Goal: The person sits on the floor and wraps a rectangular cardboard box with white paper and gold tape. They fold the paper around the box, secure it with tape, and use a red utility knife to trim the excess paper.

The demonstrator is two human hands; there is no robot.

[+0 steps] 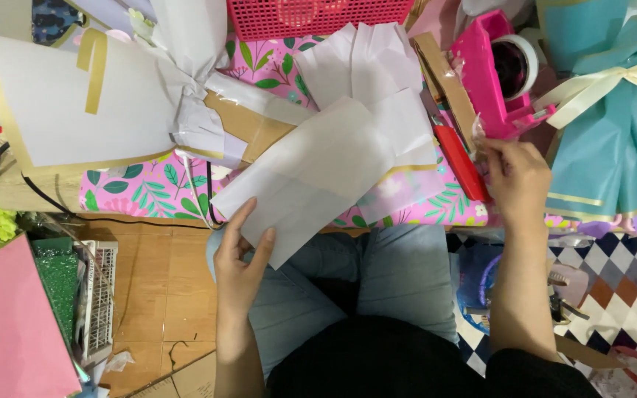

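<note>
My left hand (239, 259) pinches the near corner of a white translucent paper sheet (311, 173) that lies tilted over the edge of a pink floral table (149, 193). My right hand (517, 177) reaches to the base of a pink tape dispenser (489, 77) with a roll of clear tape; its fingers are closed at the tape end near the cutter. More folded white sheets (366, 63) lie behind the held one. A red-handled tool (457, 158) lies just left of my right hand.
A white-and-gold wrapped bouquet (75, 103) lies at the left, a teal wrapped bouquet with a cream ribbon (613, 125) at the right. A red basket (311, 16) stands at the back. Pink paper (9, 324) and green foam (59, 276) sit at lower left.
</note>
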